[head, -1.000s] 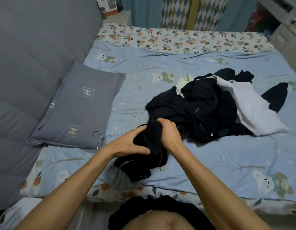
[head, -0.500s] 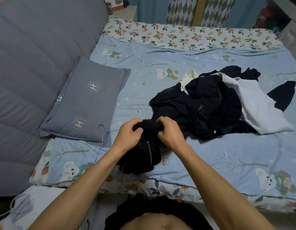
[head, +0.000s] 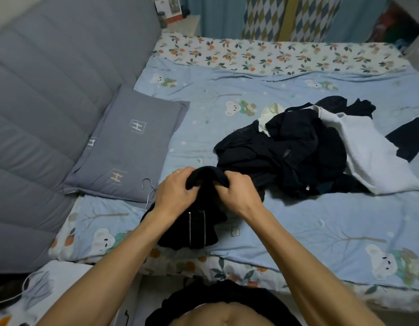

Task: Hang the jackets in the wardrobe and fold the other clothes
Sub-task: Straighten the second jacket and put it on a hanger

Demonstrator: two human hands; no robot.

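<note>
Both hands meet near the middle of the view, over the near edge of the bed (head: 297, 231). The left hand (head: 178, 196) has its fingers curled into the top of a black jacket (head: 199, 222), bunching the cloth, and a ring shows on one finger. The right hand (head: 236, 196), just at three o'clock from the left, grasps the same upper edge with its fingers tucked under the fabric. The jacket hangs down from the two grips toward six o'clock, its lower part lying on the blue bear-print sheet, with two pale zipper lines running side by side down its front. A thin wire hanger (head: 148, 187) lies at nine o'clock from the left hand, its hook against the corner of a grey pillow (head: 131, 147) that leans on the padded grey headboard (head: 51, 102). At two o'clock from the hands sits a pile of dark clothes (head: 293, 156), touching the jacket's far side, with a white garment (head: 373, 156) spread over its right part and another dark piece (head: 410, 140) beyond at three o'clock.
</note>
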